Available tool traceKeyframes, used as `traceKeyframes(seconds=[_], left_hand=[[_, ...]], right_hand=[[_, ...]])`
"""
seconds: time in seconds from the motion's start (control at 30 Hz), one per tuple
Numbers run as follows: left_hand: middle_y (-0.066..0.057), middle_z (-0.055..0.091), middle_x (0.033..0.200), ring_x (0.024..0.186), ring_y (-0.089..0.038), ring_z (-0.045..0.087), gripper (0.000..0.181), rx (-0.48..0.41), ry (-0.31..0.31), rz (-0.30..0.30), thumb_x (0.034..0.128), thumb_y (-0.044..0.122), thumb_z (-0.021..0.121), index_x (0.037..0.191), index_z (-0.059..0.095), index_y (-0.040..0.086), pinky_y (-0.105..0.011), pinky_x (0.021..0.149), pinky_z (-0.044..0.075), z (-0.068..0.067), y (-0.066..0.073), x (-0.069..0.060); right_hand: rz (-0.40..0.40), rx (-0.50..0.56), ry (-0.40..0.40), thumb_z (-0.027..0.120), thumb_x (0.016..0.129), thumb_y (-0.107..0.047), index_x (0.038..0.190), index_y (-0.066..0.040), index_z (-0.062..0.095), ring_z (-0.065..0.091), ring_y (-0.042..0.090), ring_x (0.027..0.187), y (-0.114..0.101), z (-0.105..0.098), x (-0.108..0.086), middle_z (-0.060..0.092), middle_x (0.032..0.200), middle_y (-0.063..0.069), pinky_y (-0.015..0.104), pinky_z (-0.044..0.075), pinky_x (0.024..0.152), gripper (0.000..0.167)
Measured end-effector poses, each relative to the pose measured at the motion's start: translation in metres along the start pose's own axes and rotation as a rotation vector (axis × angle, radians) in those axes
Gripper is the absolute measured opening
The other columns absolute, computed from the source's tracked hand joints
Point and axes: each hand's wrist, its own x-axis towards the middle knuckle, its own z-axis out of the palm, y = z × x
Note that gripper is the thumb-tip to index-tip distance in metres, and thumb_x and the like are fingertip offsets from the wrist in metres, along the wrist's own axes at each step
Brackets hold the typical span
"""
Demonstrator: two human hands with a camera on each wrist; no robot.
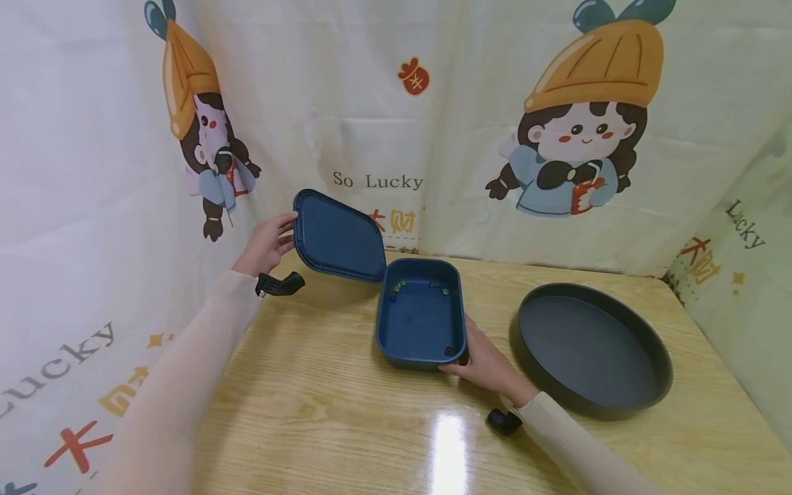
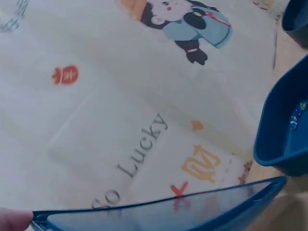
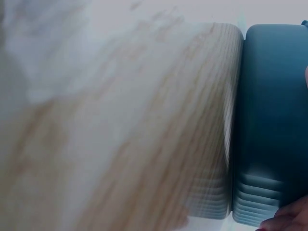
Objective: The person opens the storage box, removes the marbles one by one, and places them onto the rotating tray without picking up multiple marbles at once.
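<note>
A blue rectangular box (image 1: 422, 323) stands uncovered on the table, with several small glass beads along its far inner wall and a dark one in its near right corner. My right hand (image 1: 489, 361) grips the box's near right corner; its fingers (image 3: 291, 216) show at the box wall (image 3: 274, 110) in the right wrist view. Up in my left hand (image 1: 267, 242), held by its left edge, is a blue lid (image 1: 339, 237), tilted, its right corner beside the box's far left corner. The left wrist view shows the lid (image 2: 168, 216) and box (image 2: 284, 130).
A round dark grey pan (image 1: 594, 344) sits on the wooden table (image 1: 322, 412) to the right of the box. Printed cloth (image 1: 458, 137) hangs behind the table and along both sides. Light reflects off the table near its front.
</note>
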Motion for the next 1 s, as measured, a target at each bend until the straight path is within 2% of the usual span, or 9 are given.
traceKeyframes(seconds=[0.17,0.37,0.5,0.63,0.77,1.0], left_hand=[[0.003,0.063,0.083,0.068,-0.01,0.062,0.011,-0.175,0.01,-0.039,0.0941,0.018,0.055,0.088,0.061,0.012,-0.02,0.063,0.055,-0.026,-0.017,-0.005],[0.003,0.057,0.095,0.072,-0.009,0.063,0.008,-0.26,0.098,-0.068,0.0944,0.02,0.055,0.099,0.055,0.013,-0.02,0.065,0.055,-0.047,-0.046,-0.011],[0.003,0.054,0.093,0.077,-0.008,0.06,0.006,-0.39,0.114,-0.134,0.0958,0.019,0.052,0.096,0.054,0.014,-0.02,0.068,0.052,-0.056,-0.067,-0.016],[0.003,0.055,0.087,0.081,-0.008,0.058,0.005,-0.532,0.108,-0.242,0.0964,0.018,0.05,0.094,0.053,0.015,-0.022,0.071,0.051,-0.063,-0.084,-0.021],[0.003,0.056,0.089,0.087,-0.008,0.056,0.01,-0.582,0.11,-0.342,0.0956,0.018,0.051,0.105,0.05,0.017,-0.023,0.076,0.051,-0.068,-0.097,-0.026],[0.003,0.053,0.095,0.094,-0.008,0.053,0.019,-0.579,0.118,-0.433,0.0973,0.018,0.046,0.116,0.044,0.02,-0.02,0.09,0.047,-0.071,-0.117,-0.034]], right_hand=[[-0.006,-0.009,0.003,0.077,0.073,-0.045,0.153,-0.019,-0.001,0.021,0.034,0.143,0.0,-0.001,0.001,0.011,0.158,0.014,0.059,0.032,0.106,0.114],[0.004,-0.009,-0.007,0.074,0.073,-0.05,0.152,-0.02,-0.001,0.019,0.032,0.144,0.0,-0.002,0.002,0.009,0.159,0.013,0.057,0.033,0.106,0.113],[0.009,-0.014,-0.01,0.074,0.074,-0.05,0.153,-0.018,0.0,0.02,0.033,0.144,0.0,-0.002,0.002,0.01,0.159,0.014,0.056,0.033,0.107,0.113],[0.018,-0.017,-0.016,0.076,0.074,-0.046,0.153,-0.017,0.0,0.02,0.034,0.144,-0.001,-0.002,0.003,0.011,0.158,0.015,0.057,0.032,0.107,0.113],[0.023,-0.011,-0.017,0.077,0.074,-0.044,0.152,-0.018,-0.001,0.02,0.033,0.144,-0.001,-0.002,0.003,0.011,0.158,0.014,0.057,0.032,0.107,0.113],[0.023,-0.009,-0.021,0.075,0.074,-0.048,0.152,-0.019,-0.002,0.02,0.033,0.144,-0.001,0.0,0.004,0.01,0.159,0.013,0.056,0.032,0.107,0.114]])
